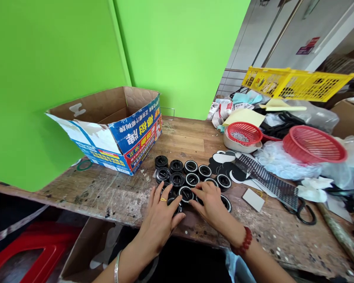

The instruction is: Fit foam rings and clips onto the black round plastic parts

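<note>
Several round black discs with pale or dark rims stand in short stacks and rows on the worn wooden table (191,139). My left hand (161,214) lies over the front left discs, its fingers spread and touching their tops and edges. My right hand (211,202) rests over the front right discs, with its fingertips at the right edge of a white-rimmed disc (186,194). That disc sits between my two hands. Behind it is another white-rimmed disc (192,180). Some discs are partly hidden under my fingers.
An open cardboard box (138,137) stands at the back left. On the right are a red basket of small parts (244,133), a larger red basket (314,144), a yellow crate (297,84), black scissors (306,212) and a white card (253,199). A red stool (38,251) is at lower left.
</note>
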Demonstrator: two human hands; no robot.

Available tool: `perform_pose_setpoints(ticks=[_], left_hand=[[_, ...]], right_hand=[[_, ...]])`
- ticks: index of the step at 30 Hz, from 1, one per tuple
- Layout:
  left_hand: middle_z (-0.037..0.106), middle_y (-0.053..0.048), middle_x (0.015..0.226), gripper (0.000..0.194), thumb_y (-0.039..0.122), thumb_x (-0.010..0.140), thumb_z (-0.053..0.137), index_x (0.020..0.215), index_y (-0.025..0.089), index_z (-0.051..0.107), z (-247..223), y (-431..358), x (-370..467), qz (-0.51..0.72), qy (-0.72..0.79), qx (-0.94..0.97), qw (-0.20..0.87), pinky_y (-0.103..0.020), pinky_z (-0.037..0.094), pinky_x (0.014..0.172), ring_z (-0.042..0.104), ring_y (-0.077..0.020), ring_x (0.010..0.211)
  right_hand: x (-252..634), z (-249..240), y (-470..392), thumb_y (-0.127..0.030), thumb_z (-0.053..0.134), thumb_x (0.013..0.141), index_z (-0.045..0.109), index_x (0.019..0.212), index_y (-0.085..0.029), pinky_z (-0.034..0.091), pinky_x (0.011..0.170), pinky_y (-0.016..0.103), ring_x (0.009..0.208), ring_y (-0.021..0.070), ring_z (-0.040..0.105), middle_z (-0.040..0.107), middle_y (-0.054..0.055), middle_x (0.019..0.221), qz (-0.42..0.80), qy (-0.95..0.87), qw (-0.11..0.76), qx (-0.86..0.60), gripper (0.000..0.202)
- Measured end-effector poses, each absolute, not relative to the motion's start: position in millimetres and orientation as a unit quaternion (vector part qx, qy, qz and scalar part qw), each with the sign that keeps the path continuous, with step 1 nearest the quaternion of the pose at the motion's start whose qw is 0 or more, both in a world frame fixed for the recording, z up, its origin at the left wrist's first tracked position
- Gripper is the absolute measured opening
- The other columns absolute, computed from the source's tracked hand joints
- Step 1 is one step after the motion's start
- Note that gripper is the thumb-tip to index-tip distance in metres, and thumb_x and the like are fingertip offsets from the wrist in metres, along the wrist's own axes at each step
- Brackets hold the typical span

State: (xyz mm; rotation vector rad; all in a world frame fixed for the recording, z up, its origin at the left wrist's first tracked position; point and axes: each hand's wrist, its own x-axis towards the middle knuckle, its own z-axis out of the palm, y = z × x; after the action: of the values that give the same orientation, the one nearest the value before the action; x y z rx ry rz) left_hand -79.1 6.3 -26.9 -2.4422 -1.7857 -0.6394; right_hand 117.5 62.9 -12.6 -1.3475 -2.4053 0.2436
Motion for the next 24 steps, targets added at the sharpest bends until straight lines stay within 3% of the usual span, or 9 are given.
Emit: perform_pose_setpoints(ticks=[7, 14, 20, 24], left_hand=[[0.057, -0.013, 0.139, 0.041, 0.043, 0.083, 0.071, 0.121, 0.028, 0.068, -17, 8, -75, -0.174, -0.576, -0.798, 0.04, -0.064, 0.038, 0.109, 0.043, -0.0394, 0.136], [0.06, -0.015, 0.133, 0.036, 0.038, 0.082, 0.073, 0.115, 0.024, 0.07, -17, 13, -78, -0.197, -0.542, -0.813, 0.083, -0.066, 0.04, 0.106, 0.046, -0.041, 0.132], [0.056, -0.017, 0.132, 0.043, 0.038, 0.093, 0.055, 0.133, 0.02, 0.055, -30, 22, -82, -0.276, -0.488, -0.822, 0.1, -0.062, 0.044, 0.102, 0.045, -0.0391, 0.129], [0.056, -0.016, 0.13, 0.041, 0.041, 0.095, 0.05, 0.132, 0.023, 0.054, -39, 30, -77, -0.304, -0.453, -0.833, 0.097, -0.06, 0.047, 0.099, 0.047, -0.0401, 0.128]], right_hand=[[107, -8, 63, -0.023, 0.072, 0.085, 0.075, 0.095, -0.019, 0.041, 0.086, 0.047, 0.101, 0.0306, 0.052, 0.065, 0.011, 0.102, 0.053, -0.864, 0.162, -0.474, 0.012], [185, -21, 71, -0.021, 0.056, 0.092, 0.07, 0.097, -0.018, 0.048, 0.086, 0.041, 0.094, 0.0252, 0.06, 0.069, 0.011, 0.097, 0.052, -0.794, 0.326, -0.51, 0.015], [291, -43, 74, -0.02, 0.065, 0.077, 0.067, 0.11, -0.011, 0.048, 0.09, 0.048, 0.1, 0.033, 0.063, 0.071, 0.017, 0.106, 0.007, -0.723, 0.204, -0.66, 0.034], [296, -39, 62, -0.019, 0.067, 0.076, 0.067, 0.101, -0.015, 0.048, 0.092, 0.044, 0.103, 0.0294, 0.062, 0.07, 0.014, 0.106, 0.022, -0.695, 0.199, -0.69, 0.026]])
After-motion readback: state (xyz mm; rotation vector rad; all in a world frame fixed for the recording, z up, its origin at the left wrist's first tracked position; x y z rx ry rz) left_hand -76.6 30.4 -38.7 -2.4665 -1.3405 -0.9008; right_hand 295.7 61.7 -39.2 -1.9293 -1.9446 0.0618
